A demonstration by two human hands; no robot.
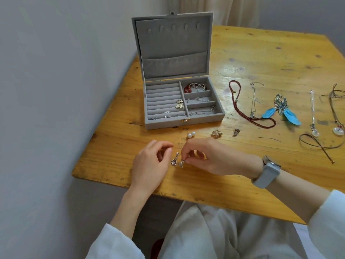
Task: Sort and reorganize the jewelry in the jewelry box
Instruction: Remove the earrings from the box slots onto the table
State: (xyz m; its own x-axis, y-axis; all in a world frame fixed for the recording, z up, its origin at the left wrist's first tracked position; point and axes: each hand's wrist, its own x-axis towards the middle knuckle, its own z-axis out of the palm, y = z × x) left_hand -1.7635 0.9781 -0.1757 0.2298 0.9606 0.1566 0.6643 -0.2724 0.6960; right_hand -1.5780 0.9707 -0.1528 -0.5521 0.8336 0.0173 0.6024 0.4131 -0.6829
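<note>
Seen from above, looking down at a yellow wooden table (233, 58), scuffed and glossy. Grey velvet jewelry box (218, 111) open at the far left of the table, lid (172, 45) standing upright.

Just in front of the box, near the table's front edge: right hand (212, 156) with thumb and forefinger pinched together on a small silver earring (181, 163); a second dangling earring (174, 161) just beside it, between the two hands. Left hand (149, 165) with fingers curled and slightly apart, closed on nothing clearly; cannot tell whether its fingertips touch that earring. Earring shapes too small to make out. Grey watch (268, 172) on the right wrist, white sleeves cut off at the bottom edge.

Inside the box: ring rolls on the left with gold drop earrings (179, 105) and tiny silver studs (167, 114), hard to count. Right compartments: red bead bracelet (187, 88) at the back, thin silver chains in the two nearer ones, faint.

Between box and hands: pearl earrings (191, 135), a gold floral piece (216, 133), a small silver charm (236, 132). Right of the box: dark red bead necklace (240, 111), silver chain (253, 100), blue feather earrings (281, 111), a further silver chain (312, 109), brown cord necklaces (334, 109) cut off at the right edge.

Grey wall (56, 90) left of the table, pale curtain (214, 10) behind the box.
</note>
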